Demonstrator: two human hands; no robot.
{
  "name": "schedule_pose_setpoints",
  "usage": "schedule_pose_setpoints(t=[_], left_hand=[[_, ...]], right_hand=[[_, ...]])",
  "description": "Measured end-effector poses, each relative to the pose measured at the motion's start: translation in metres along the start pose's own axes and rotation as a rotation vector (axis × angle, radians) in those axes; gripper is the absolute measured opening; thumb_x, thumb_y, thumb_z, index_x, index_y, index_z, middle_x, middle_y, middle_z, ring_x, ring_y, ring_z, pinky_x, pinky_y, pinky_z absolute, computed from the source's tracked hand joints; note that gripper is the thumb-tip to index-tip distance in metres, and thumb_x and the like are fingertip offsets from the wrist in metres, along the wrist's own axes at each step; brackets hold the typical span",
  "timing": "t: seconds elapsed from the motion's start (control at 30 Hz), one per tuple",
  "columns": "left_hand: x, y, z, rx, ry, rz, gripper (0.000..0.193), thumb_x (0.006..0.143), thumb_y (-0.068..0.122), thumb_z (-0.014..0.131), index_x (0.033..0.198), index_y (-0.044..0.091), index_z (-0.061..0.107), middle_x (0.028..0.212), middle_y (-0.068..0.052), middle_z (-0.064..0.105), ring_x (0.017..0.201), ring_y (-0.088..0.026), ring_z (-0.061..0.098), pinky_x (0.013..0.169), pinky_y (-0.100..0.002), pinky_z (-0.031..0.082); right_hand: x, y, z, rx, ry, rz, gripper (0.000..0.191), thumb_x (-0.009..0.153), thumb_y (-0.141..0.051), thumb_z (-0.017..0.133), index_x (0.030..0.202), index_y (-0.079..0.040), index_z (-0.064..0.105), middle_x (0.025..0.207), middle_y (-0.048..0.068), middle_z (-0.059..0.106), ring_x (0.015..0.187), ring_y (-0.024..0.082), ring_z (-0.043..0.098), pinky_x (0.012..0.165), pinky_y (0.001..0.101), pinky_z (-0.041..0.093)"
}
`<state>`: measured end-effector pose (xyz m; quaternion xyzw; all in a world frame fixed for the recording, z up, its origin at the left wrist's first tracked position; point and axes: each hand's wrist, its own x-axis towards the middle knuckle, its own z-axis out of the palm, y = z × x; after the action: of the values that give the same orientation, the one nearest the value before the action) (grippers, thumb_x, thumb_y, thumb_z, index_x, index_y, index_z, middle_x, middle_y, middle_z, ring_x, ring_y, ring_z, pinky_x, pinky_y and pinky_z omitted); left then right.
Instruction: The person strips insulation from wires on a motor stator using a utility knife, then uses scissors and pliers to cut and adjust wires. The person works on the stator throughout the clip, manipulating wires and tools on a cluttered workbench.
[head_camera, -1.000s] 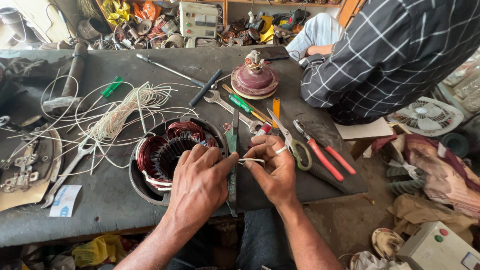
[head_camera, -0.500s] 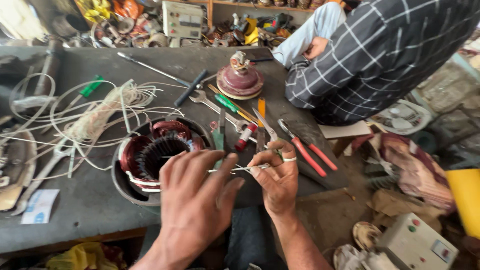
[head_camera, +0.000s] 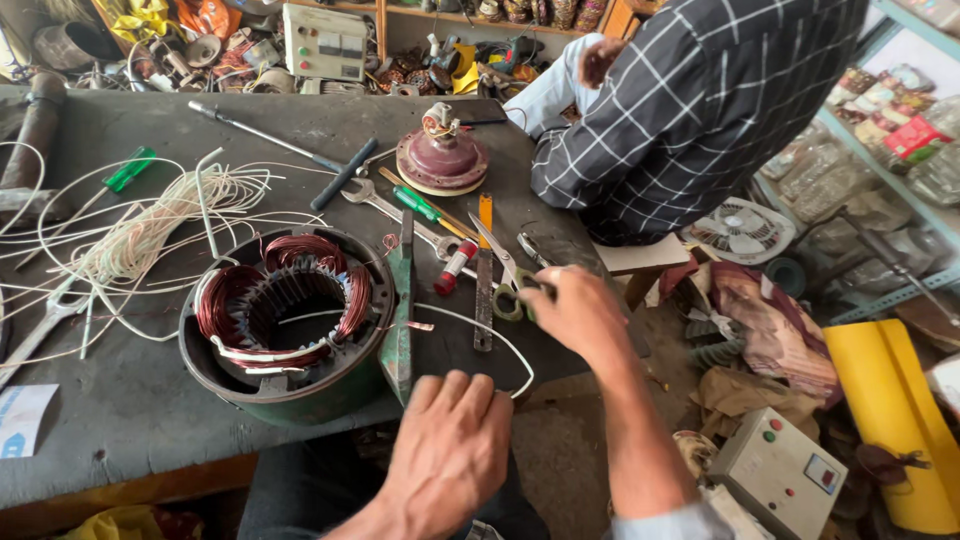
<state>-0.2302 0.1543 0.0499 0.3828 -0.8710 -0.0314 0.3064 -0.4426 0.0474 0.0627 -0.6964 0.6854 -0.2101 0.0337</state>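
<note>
The right hand (head_camera: 572, 310) has its fingers closed on the looped handles of the scissors (head_camera: 505, 272), whose blades run away from the person across the desk (head_camera: 120, 400), just right of the motor stator (head_camera: 285, 320). The left hand (head_camera: 450, 450) sits nearer the person, below the stator, fingers curled loosely by a white wire (head_camera: 480, 330) that arcs from the stator toward the desk edge; whether it pinches the wire cannot be told. The right hand is nearer the scissors.

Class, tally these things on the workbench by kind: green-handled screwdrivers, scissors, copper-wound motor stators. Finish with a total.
green-handled screwdrivers: 2
scissors: 1
copper-wound motor stators: 1
Total: 4
</note>
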Motion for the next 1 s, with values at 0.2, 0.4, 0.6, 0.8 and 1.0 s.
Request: schedule_pose_setpoints(t=[0.2,0.4,0.6,0.8,1.0], left_hand=[[0.001,0.006,0.054,-0.433,0.107,-0.355,0.005,0.087,0.009,0.067,0.085,0.005,0.065,0.083,-0.014,0.065,0.078,-0.037,0.066,0.065,-0.047,0.052],[0.013,-0.008,0.085,-0.713,0.455,-0.454,0.007,0.091,0.008,0.066,0.093,0.001,0.067,0.087,-0.015,0.068,0.082,-0.033,0.069,0.071,-0.041,0.054],[0.034,-0.031,0.093,-0.831,0.493,-0.524,0.01,0.093,0.01,0.068,0.095,0.001,0.068,0.087,-0.012,0.067,0.078,-0.025,0.068,0.072,-0.035,0.053],[0.047,-0.038,0.089,-0.88,0.391,-0.603,0.012,0.091,0.013,0.07,0.095,0.002,0.071,0.084,-0.01,0.068,0.074,-0.022,0.068,0.068,-0.033,0.052],[0.038,-0.029,0.086,-0.774,0.383,-0.525,0.008,0.087,0.011,0.072,0.09,0.003,0.072,0.08,-0.011,0.068,0.07,-0.024,0.069,0.064,-0.036,0.051]], right_hand=[[0.032,-0.019,0.011,-0.32,-0.33,0.135,0.048,0.077,-0.044,0.08,0.098,0.0,0.077,0.104,0.026,0.073,0.101,0.037,0.072,0.091,0.0456,0.056],[0.026,0.012,-0.035,0.318,-0.517,0.338,0.034,0.091,-0.026,0.069,0.103,0.005,0.077,0.086,0.025,0.068,0.066,0.042,0.061,0.062,0.0569,0.042],[-0.098,0.088,-0.023,0.991,-0.283,-0.124,0.04,0.078,-0.023,0.078,0.106,0.003,0.069,0.088,0.013,0.074,0.077,0.018,0.074,0.068,0.0356,0.061],[-0.176,0.12,0.025,0.227,-0.157,0.059,0.07,0.061,-0.052,0.095,0.098,0.001,0.068,0.081,0.017,0.072,0.073,0.031,0.074,0.069,0.042,0.059],[-0.143,0.097,0.041,0.168,0.031,-0.272,0.075,0.068,-0.043,0.088,0.114,0.01,0.061,0.096,0.029,0.068,0.089,0.045,0.065,0.075,0.0472,0.051]])
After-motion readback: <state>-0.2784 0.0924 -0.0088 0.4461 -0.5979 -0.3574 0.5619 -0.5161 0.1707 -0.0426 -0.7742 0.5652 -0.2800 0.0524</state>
